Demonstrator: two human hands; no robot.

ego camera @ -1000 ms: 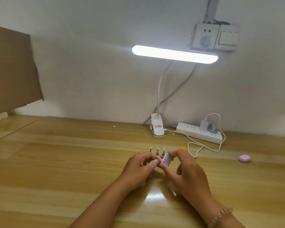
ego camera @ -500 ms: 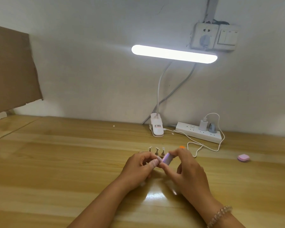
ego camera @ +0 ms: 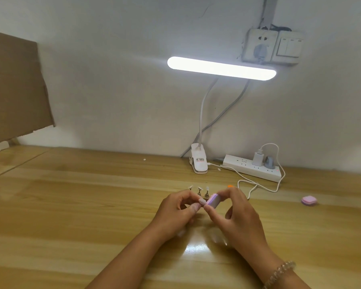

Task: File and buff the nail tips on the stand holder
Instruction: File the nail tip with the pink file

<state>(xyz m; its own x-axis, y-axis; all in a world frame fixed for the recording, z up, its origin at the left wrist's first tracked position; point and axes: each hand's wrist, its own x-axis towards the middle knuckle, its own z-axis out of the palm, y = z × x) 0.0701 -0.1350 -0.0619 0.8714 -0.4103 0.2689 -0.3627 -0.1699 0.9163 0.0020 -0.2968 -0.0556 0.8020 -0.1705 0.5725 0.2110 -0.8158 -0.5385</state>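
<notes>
Three nail tips stand on small dark stand holder pegs in a short row on the counter. They are just behind the buffer block and too small for their shape or finish to be made out; the leftmost one is partly hidden behind a knuckle. The buffer block, lilac on top with a white side, is pinched by the right hand between thumb and forefinger, low over the counter. The left hand meets the block's left end with thumb and forefinger curled together. Whether a nail tip is pinched between them cannot be told, since the fingers cover that spot. A bit of something orange peeks over the right hand just behind the block, mostly hidden. Right of the block, well apart, a pink pad lies flat. Behind the block a white cable loops toward a power strip with a charger plugged in, and a lamp clip sits against the wall, its lit bar overhead. Far left of the block a cardboard sheet is cut off by the frame edge. A beaded bracelet circles the right wrist; both forearms run out of the bottom of the view.
</notes>
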